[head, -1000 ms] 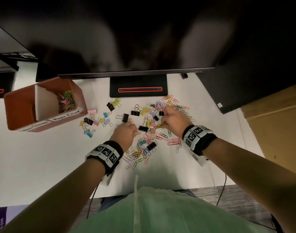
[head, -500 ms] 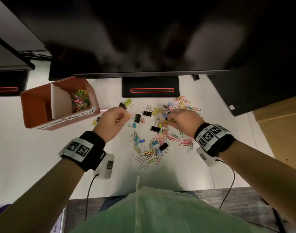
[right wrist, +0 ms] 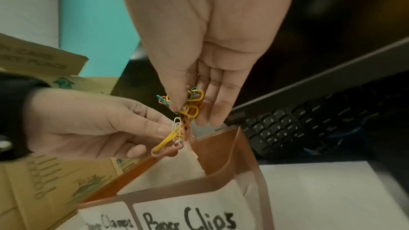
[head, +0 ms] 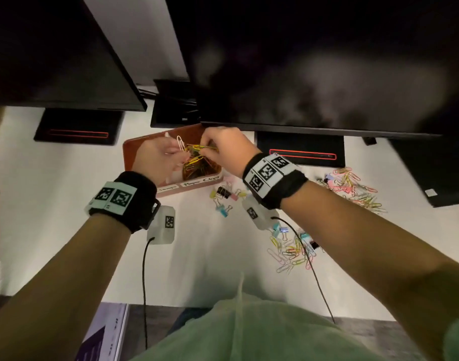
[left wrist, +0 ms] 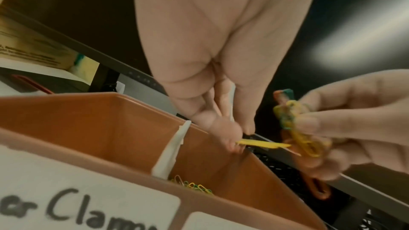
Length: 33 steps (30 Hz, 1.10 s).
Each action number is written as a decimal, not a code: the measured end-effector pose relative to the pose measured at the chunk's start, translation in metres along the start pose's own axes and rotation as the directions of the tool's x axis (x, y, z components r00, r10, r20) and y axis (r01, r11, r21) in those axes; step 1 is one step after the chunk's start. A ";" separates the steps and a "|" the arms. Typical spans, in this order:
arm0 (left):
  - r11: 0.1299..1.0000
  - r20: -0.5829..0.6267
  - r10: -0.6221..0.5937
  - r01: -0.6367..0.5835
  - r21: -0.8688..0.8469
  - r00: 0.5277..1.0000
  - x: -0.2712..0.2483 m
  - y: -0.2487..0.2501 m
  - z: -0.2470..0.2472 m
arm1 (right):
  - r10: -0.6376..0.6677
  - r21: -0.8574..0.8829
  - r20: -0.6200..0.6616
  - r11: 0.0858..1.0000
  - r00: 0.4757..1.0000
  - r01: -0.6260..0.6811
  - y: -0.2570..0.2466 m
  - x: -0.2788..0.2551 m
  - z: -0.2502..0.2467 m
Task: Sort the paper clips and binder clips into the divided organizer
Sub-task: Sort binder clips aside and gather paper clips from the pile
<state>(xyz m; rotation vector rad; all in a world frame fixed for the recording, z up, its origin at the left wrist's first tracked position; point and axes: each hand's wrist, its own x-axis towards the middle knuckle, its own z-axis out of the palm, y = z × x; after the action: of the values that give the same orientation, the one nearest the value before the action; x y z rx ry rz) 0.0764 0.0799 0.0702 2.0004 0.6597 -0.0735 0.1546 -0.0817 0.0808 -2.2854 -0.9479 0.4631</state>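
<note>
Both hands hover over the organizer [head: 171, 190], the brown box on the worktop [head: 66, 204] under the monitor [head: 314, 74]. The left hand [head: 155, 158] pinches a few paper clips [right wrist: 171, 139], white and yellow among them; the right hand [head: 224, 149] pinches a tangled bunch [right wrist: 188, 101] of yellow, green and orange ones. The two clusters sit just beside each other and may be hooked together (the blur makes this hard to settle). Below them lies the section labelled for paper clips, with a small heap [left wrist: 192, 185] already in it; the divider [left wrist: 172, 149] stands just to the left of it, and the clamp section beyond it looks bare where visible.

The likely trouble is the tangle. If the bunches are interlocked, letting go with one hand could leave clips dangling from the other, or swing them across the divider into the wrong section. The left hand is close above the divider, so a loose clip could drop on either side. A clip striking the rim could bounce onto the worktop.

Plenty remains: binder clips [head: 224, 194] lie just right of the organizer, and more paper clips are scattered further right [head: 353, 188] and near the body [head: 291, 252].
</note>
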 end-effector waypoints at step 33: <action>0.827 0.482 -0.006 -0.267 0.495 0.876 -0.063 -0.004 0.198 | 0.586 -0.203 0.253 0.810 0.770 -0.550 0.214 -0.263 -0.059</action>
<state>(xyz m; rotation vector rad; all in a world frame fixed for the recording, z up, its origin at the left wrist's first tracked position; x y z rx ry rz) 0.0641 -0.1095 -0.0135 2.4471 0.1790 -0.7148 0.1158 -0.4155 0.0066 -2.6469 -0.3855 1.0727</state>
